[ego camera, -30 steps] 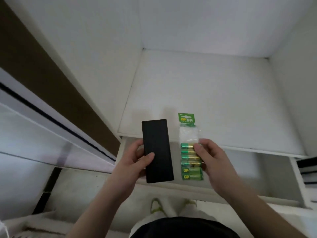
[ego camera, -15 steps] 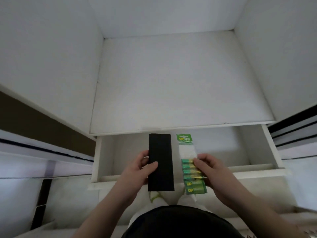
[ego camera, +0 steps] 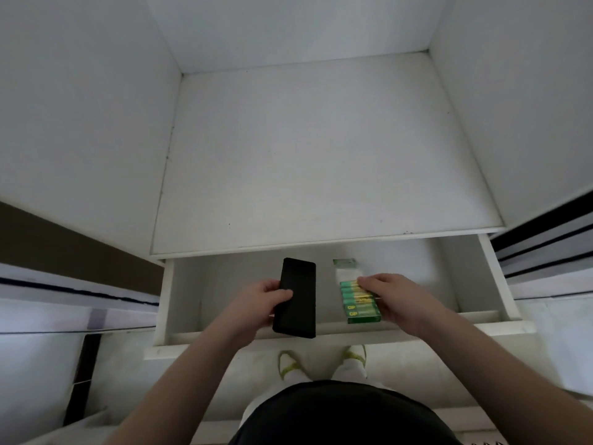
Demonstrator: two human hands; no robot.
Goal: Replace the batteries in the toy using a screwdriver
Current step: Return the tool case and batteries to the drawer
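Batteries (ego camera: 361, 300) now lower, over drawer (ego camera: 481, 274).

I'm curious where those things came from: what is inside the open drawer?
The drawer shows bare white floor and walls. Over it, the left hand holds a black case and the right hand a green battery pack; the floor beneath them is hidden.

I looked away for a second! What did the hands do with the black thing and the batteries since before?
Both hands came down from over the white shelf to over the open drawer. The left hand keeps its grip on the black case, now tilted a little; the right hand keeps its grip on the green battery pack. Nothing was let go, and the drawer stayed open.
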